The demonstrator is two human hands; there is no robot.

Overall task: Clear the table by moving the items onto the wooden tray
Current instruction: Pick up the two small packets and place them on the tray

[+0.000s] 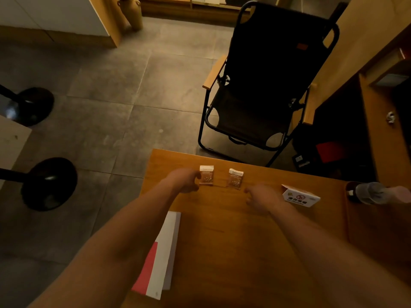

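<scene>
On the smooth wooden counter (222, 241), the left hand (185, 182) pinched a small rectangular packet (206, 177); the right hand (263, 200) hovered, fingers loosely curled.

Wooden table (222, 230) with two packets (206, 178) (235, 181), sign (300, 196), booklet (162, 252), bottle (373, 192)

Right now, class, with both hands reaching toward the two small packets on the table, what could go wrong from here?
1. The left hand touches the left packet; both packets stand upright, so a nudge might topple one.
2. The right hand is near the right packet but not on it; a hasty reach could knock it over.
3. The red and white booklet overhangs the table edge beside the left forearm, which could push it off.
</scene>
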